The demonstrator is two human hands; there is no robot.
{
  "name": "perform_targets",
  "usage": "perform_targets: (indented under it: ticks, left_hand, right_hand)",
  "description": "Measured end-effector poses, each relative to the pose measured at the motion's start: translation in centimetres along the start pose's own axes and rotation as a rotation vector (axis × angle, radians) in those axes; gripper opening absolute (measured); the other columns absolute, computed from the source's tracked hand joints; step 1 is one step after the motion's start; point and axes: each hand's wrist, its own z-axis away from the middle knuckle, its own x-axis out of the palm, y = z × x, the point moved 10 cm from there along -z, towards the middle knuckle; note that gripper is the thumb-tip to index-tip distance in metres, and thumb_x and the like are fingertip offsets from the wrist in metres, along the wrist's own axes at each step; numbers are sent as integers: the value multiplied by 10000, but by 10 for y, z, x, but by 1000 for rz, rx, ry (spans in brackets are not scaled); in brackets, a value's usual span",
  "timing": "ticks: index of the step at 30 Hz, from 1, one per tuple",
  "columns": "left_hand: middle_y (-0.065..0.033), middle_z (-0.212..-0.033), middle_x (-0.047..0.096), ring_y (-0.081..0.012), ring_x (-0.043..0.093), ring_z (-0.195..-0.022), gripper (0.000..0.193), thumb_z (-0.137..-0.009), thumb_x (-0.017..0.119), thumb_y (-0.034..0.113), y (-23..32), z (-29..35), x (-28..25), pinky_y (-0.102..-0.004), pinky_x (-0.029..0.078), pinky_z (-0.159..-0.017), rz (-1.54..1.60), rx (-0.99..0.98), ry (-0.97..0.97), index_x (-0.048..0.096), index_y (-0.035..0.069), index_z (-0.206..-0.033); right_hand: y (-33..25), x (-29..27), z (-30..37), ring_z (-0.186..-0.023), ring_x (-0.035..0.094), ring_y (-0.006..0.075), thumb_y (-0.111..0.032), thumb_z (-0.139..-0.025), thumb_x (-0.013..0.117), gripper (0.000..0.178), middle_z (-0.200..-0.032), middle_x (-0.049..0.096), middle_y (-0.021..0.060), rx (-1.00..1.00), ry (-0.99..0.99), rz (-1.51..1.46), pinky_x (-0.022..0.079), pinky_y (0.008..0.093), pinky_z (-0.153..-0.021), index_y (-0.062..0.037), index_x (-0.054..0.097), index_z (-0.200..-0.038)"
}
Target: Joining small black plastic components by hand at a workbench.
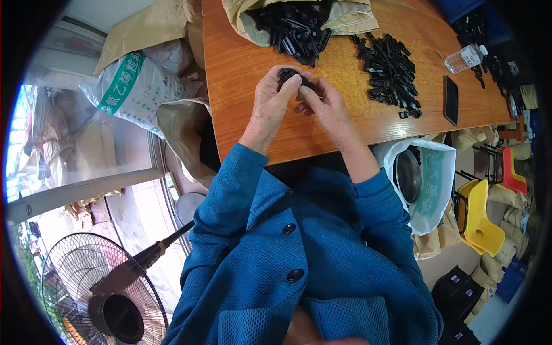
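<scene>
Both of my hands meet above the near part of the wooden table (pixel 241 69), closed around a small black plastic part (pixel 296 75). My left hand (pixel 272 98) grips it from one side, its thumb lying across the top. From the other side my right hand (pixel 328 106) holds the same part with thumb and curled fingers. Most of the part is hidden by my fingers, so its exact kind cannot be made out. Beyond my hands, similar black plastic parts (pixel 293 34) spill from an open sack (pixel 244 23). A loose pile of black parts (pixel 391 75) lies to the right.
A clear plastic bottle (pixel 463 59) and a dark phone (pixel 451 100) lie at the table's right. Below its edge hangs a white sack (pixel 434 178) with a round metal pan (pixel 408 177). A floor fan (pixel 109 293) stands lower left; yellow chairs (pixel 483 221) stand at right.
</scene>
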Motion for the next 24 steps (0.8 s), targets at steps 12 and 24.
perform_targets:
  ticks: [12,24]
  left_hand:
    - [-88,-870,664,-145,612,-761,143,-884,560,64,-52,-102,-25,-272,499,-693,25,-245,30,565,39,-1025]
    - [-100,-966,584,-336,612,-810,238,-827,646,202,-23,-174,19,-420,506,-679,-1487,351,-244,605,151,-1056]
  right_hand:
    - [-25,-117,-97,-859,622,175,-301,-839,683,366,-944,640,76,-147,52,836,505,295,-721,-41,569,-1070]
    - [-29,-191,-188,-930,602,347,-238,-860,599,275,-938,640,126,-154,54,1730,487,445,-745,-104,495,-1077]
